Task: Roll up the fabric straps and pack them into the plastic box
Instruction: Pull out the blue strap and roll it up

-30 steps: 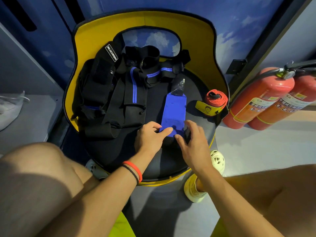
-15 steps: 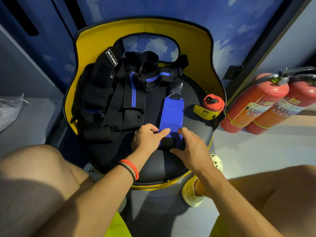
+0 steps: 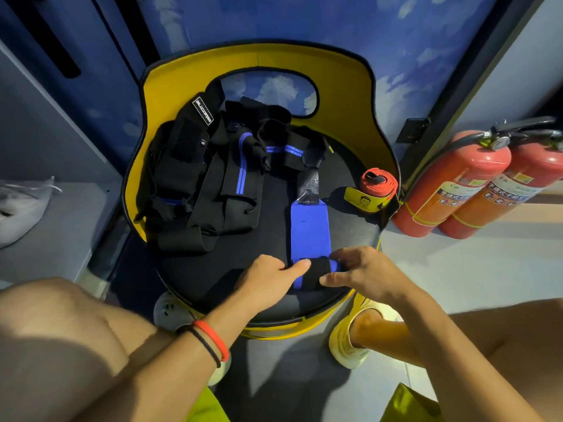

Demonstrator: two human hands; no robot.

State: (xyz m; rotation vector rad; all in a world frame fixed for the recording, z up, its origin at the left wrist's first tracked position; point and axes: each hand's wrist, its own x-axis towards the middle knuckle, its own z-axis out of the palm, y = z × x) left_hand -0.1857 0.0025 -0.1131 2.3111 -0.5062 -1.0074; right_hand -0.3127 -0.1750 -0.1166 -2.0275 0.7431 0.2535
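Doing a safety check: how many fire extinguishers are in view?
2. First extinguisher stands beside the yellow chair; second extinguisher is right of it, cut by the frame edge. More may be hidden.

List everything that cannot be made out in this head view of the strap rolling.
Head view:
- plastic box: nowhere in frame.
- blue strap: its rolled end is partly covered by the left hand and right hand, so the roll's tightness is unclear.
- black strap pile: dark and overlapping, count unclear.
- fire extinguisher labels: print too small.
- white bag: cut off by the left edge.
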